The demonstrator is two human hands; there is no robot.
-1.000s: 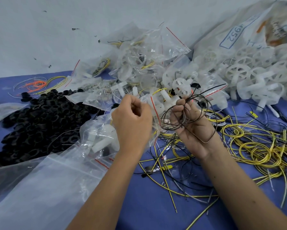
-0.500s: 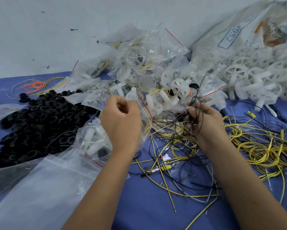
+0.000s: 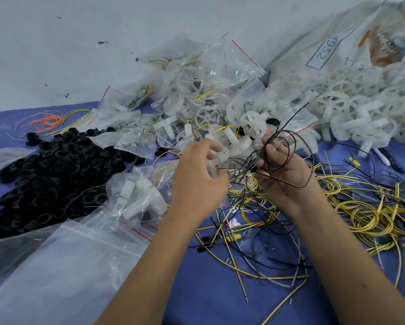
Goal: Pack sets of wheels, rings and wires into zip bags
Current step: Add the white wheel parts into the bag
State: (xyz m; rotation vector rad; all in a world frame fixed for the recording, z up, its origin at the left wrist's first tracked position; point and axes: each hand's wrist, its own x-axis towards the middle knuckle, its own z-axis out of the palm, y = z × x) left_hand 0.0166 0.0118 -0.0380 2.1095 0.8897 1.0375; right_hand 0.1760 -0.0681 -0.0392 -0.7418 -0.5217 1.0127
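Observation:
My right hand (image 3: pixel 286 174) grips a loose coil of black wire (image 3: pixel 290 146) that loops over its back and wrist. My left hand (image 3: pixel 196 177) sits just left of it, fingers curled, pinching the free ends of that black wire near a small zip bag (image 3: pixel 138 198) holding white wheels. The bag lies under my left wrist. Black rings (image 3: pixel 51 170) are heaped at the left. Loose white wheels (image 3: pixel 351 113) pile up at the right. Yellow wires (image 3: pixel 365 207) lie tangled on the blue table.
Filled zip bags (image 3: pixel 196 90) are stacked against the wall behind my hands. A large clear bag (image 3: pixel 63 266) covers the near left. A big sack (image 3: pixel 337 43) with a label stands at the far right. Orange wires (image 3: pixel 44 120) lie at the far left.
My right hand turned and raised the black wire coil, which has spread into wider loops. My left hand moved right from the bag's mouth toward the wire ends.

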